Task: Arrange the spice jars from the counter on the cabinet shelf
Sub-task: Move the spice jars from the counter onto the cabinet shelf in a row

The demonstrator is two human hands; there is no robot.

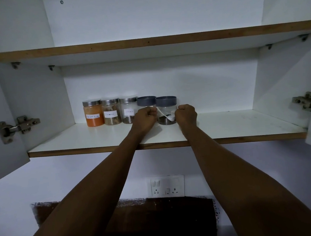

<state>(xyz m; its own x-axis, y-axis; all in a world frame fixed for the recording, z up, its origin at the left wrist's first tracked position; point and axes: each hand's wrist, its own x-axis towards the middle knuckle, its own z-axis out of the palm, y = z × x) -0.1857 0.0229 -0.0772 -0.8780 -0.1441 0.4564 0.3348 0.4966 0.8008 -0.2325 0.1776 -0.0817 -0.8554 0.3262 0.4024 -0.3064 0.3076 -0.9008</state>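
Several spice jars stand in a row at the back of the lower cabinet shelf [96,139]. From the left: an orange-powder jar [93,115], a brown-spice jar [111,114] and a jar labelled cloves [128,110], all with steel lids. Then come two clear jars with grey lids [146,101]. The rightmost grey-lid jar [166,110] holds a little dark spice and a white spoon. My left hand [145,117] grips its left side, partly hiding the other grey-lid jar. My right hand [186,115] grips its right side.
The upper shelf [145,41] is just above the jars. Both cabinet doors stand open, with hinges at the left [17,126] and right [306,102]. A wall socket plate [165,187] sits below the cabinet, above a dark counter [159,221].
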